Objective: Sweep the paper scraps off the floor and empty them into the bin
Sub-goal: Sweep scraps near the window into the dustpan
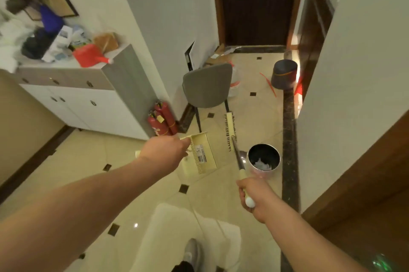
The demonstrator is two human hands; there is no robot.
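Indoors, on a tiled hallway floor, a person holds a dustpan in the left hand and a broom in the right hand. The bin, a small round metal can with a dark liner, stands just right of the dustpan and just ahead of the right hand, with white paper scraps lying in its bottom. No loose scraps can be made out on the nearby tiles, and the pan looks empty, so the emptying step seems done or nearly so.

The left arm reaches straight forward, fingers clamped on the pan's handle, the pan tilted with its toothed edge toward the bin. The right arm is bent lower and closer, fingers wrapped around the broom's pale grip near its rounded end. The broom's long axis runs away from the person, its head resting by the legs of a grey chair. The right hand is the nearer to the bin; the pan would have to swing rightward to sit over the opening. A red fire extinguisher stands against the wall to the left.
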